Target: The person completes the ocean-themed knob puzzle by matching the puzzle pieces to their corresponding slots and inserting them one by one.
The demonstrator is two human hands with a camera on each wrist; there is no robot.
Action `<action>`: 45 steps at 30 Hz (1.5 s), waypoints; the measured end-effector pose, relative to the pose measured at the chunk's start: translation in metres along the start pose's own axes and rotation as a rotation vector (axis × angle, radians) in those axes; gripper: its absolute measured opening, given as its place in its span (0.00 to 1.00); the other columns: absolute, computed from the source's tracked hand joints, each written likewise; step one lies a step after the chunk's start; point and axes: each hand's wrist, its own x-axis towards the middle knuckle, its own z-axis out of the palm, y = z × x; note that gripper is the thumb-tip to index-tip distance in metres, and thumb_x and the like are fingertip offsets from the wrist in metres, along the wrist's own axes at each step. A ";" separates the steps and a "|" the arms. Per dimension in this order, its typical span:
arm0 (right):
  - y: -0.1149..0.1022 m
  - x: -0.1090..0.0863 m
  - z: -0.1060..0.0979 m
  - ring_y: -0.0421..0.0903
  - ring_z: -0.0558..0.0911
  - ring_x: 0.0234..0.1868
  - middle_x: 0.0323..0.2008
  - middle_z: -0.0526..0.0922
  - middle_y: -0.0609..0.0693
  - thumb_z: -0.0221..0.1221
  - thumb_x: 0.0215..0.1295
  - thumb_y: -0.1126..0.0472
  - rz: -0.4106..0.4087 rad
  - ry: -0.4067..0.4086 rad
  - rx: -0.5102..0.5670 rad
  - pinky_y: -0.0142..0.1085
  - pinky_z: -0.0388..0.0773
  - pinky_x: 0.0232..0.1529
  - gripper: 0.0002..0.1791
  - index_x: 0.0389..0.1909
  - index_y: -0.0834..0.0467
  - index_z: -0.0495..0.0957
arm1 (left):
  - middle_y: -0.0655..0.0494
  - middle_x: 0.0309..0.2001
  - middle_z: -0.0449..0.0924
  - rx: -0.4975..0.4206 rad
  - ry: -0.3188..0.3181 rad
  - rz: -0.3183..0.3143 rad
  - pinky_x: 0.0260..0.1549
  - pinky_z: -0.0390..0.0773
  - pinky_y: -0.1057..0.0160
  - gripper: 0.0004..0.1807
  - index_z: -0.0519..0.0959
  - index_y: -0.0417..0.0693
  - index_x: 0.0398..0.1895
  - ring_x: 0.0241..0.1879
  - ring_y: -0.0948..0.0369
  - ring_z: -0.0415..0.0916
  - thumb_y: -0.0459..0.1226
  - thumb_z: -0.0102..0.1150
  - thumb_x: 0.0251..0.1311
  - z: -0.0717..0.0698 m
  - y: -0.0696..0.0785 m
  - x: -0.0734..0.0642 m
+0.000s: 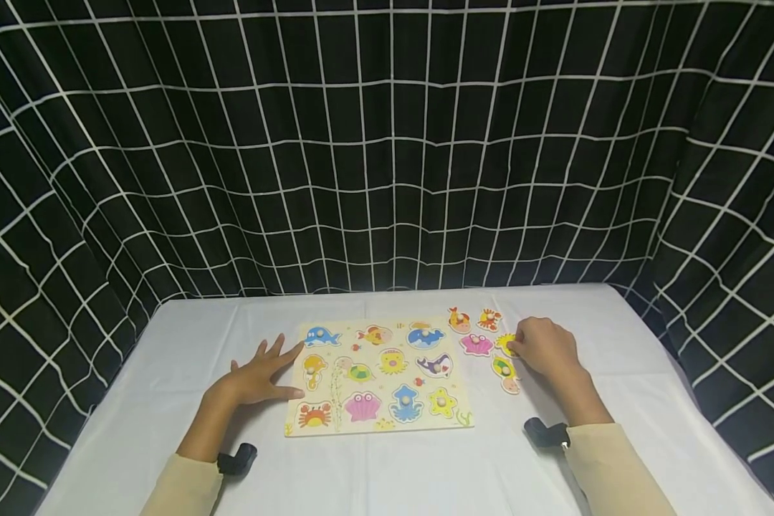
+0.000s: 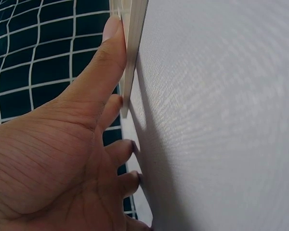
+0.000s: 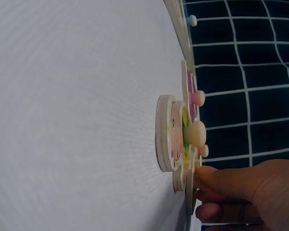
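My left hand (image 1: 258, 376) lies at the left edge of the wooden puzzle board (image 1: 377, 424), fingers spread. Its thumb (image 2: 113, 48) touches the board's side in the left wrist view. At the right, my right hand (image 1: 547, 347) pinches a yellow wavy-edged puzzle piece (image 1: 506, 345) between thumb and fingers; the fingers partly hide it. Close beside it are the green turtle piece (image 1: 504, 371) and the pink clam piece (image 1: 476, 345). In the right wrist view, the turtle piece's round knob (image 3: 196, 134) stands in front of the fingertips.
A fish piece (image 1: 459, 320) and a crab piece (image 1: 489, 319) lie behind the clam. Knobbed pieces sit in the board, among them a squid (image 1: 405, 403), a starfish (image 1: 441, 403) and an orca (image 1: 435, 366). A white cloth (image 1: 387, 480) covers the table; a black grid curtain (image 1: 387, 165) surrounds it.
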 end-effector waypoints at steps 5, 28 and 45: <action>-0.001 0.002 -0.003 0.52 0.80 0.29 0.30 0.86 0.58 0.69 0.63 0.59 -0.007 -0.013 -0.009 0.52 0.79 0.35 0.12 0.36 0.66 0.84 | 0.38 0.81 0.41 -0.002 0.000 0.000 0.60 0.36 0.16 0.57 0.56 0.59 0.81 0.78 0.34 0.34 0.65 0.69 0.50 -0.001 0.001 0.000; 0.013 0.000 -0.005 0.51 0.78 0.30 0.30 0.84 0.55 0.70 0.62 0.54 0.027 -0.059 0.015 0.46 0.75 0.32 0.15 0.36 0.63 0.84 | 0.38 0.81 0.41 -0.012 -0.007 0.005 0.60 0.36 0.16 0.56 0.56 0.58 0.81 0.78 0.34 0.34 0.64 0.70 0.51 -0.003 0.004 -0.003; 0.014 0.002 -0.002 0.56 0.82 0.34 0.34 0.86 0.60 0.70 0.61 0.58 0.009 0.016 0.026 0.54 0.78 0.39 0.13 0.37 0.66 0.85 | 0.39 0.81 0.42 -0.002 -0.001 -0.002 0.60 0.36 0.16 0.56 0.56 0.60 0.81 0.78 0.35 0.34 0.64 0.70 0.51 0.000 0.003 -0.003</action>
